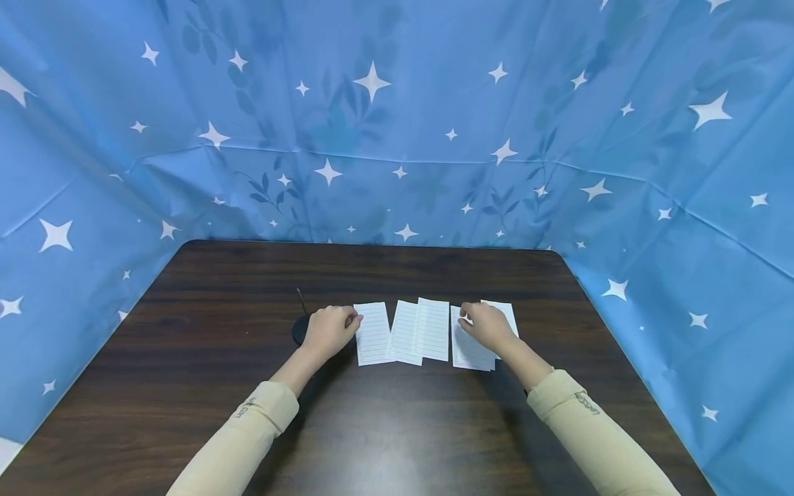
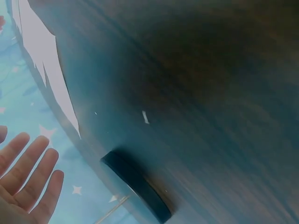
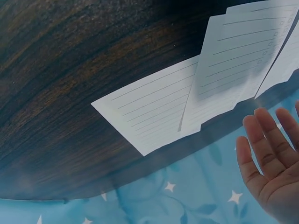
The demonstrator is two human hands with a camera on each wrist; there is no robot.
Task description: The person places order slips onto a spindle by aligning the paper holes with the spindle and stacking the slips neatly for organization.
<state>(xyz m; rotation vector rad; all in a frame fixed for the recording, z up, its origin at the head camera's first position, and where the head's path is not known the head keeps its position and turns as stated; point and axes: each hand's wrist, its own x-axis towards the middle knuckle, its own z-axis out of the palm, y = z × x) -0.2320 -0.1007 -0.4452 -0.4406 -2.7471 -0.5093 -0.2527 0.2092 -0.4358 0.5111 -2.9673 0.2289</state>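
Observation:
Lined white paper slips lie in a row on the dark table. My left hand point(image 1: 330, 332) hovers at the edge of the leftmost slip point(image 1: 374, 337), its fingers loosely bent and nothing between them. Partly behind that hand stands a black round base point(image 1: 300, 329) with a thin rod rising from it; the left wrist view shows the base point(image 2: 140, 186) beside relaxed fingers. Two slips overlap in the middle, one slip point(image 1: 433, 331) lying over the other point(image 1: 403, 334). Above the overlapping right-hand slips point(image 1: 469, 351) is my right hand point(image 1: 489, 325), relaxed and holding nothing in the right wrist view.
The brown wood-grain table point(image 1: 384, 420) stretches in front of the slips and to both sides. A blue curtain point(image 1: 397, 124) with white stars hangs behind the table's far edge and along its sides. A tiny white scrap point(image 2: 145, 117) lies near the black base.

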